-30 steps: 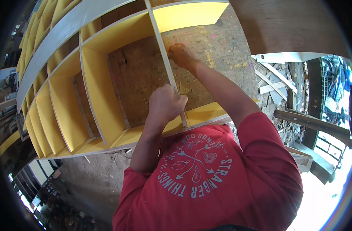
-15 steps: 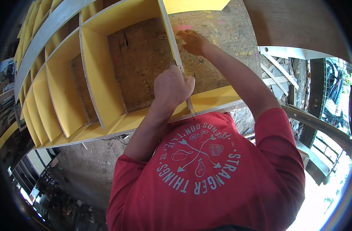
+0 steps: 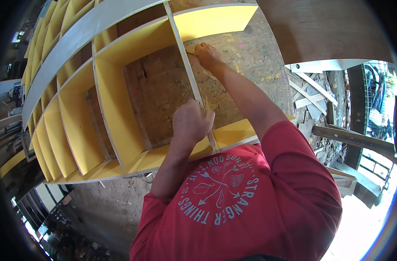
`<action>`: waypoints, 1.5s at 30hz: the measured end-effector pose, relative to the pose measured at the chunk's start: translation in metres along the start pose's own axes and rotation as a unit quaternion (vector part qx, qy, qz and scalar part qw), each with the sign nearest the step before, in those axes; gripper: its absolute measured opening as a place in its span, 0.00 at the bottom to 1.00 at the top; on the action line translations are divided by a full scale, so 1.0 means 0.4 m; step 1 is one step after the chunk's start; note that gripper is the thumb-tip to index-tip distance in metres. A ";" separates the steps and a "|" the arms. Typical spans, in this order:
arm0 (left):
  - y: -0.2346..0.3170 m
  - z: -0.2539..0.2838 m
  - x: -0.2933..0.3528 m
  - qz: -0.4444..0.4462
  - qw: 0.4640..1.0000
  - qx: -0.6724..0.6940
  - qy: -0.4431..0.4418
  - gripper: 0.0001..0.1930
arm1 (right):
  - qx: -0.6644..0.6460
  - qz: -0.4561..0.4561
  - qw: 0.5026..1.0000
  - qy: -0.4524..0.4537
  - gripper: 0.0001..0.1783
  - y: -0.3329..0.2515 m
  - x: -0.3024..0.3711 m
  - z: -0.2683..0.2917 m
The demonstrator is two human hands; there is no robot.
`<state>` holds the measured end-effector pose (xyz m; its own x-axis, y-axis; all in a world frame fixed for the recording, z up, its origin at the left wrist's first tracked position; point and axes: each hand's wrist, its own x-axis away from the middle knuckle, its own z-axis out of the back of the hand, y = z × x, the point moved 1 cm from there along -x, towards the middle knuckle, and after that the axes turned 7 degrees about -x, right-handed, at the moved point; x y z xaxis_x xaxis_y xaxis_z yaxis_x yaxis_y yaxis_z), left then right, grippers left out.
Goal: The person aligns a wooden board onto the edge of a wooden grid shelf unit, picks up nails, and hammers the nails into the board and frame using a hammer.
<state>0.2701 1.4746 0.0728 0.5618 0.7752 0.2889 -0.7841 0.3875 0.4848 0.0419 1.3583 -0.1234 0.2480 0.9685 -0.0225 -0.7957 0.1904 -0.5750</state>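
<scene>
A yellow-faced wooden framework with thin upright dividers spreads over a paint-stained board. My left hand is closed over the top edge of one divider, near its close end, with the thumb on the right side. A small yellowish piece shows beside that thumb; its kind is unclear. Farther along the same divider, on its right side, my right hand has its fingers curled in. A short, pale yellowish piece sticks out from those fingers toward the divider. What the fingers hold is too small to name.
A long pale curved strip crosses the framework at the left. The framework's near rail runs close to my body. At the right are a brown panel, a dark wooden bar and wood offcuts below.
My right hand has curled its outstretched fingers and stays by the divider's far part. My left hand sits closed on the divider. The whole view has shifted, showing more of the far yellow panel.
</scene>
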 end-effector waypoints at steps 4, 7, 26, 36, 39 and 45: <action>-0.004 -0.003 0.001 0.021 0.999 0.007 -0.044 0.21 | -0.029 -0.073 0.997 -0.004 0.10 -0.041 -0.061 0.014; 0.001 -0.007 0.001 0.040 0.997 0.015 -0.058 0.22 | 0.011 -0.039 0.999 -0.019 0.11 -0.039 -0.056 0.003; -0.010 -0.024 0.009 -0.004 1.000 0.026 0.001 0.19 | 0.028 0.023 0.999 -0.017 0.17 -0.010 -0.061 0.003; -0.010 -0.014 0.012 0.014 0.998 0.065 0.004 0.19 | 0.031 0.147 0.870 -0.469 0.07 -0.055 0.362 0.089; -0.001 -0.026 0.006 0.015 1.000 0.025 -0.011 0.20 | -0.010 0.165 0.900 -0.402 0.08 -0.035 0.421 0.086; 0.011 -0.037 0.013 0.045 0.999 0.021 -0.006 0.22 | 0.065 0.166 0.882 -0.435 0.08 -0.062 0.400 0.082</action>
<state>0.2655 1.4877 0.0641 0.4925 0.7996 0.3437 -0.8206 0.2950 0.4896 0.0834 1.5137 -0.0859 -0.4846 0.7196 0.4974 -0.8156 -0.1660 -0.5544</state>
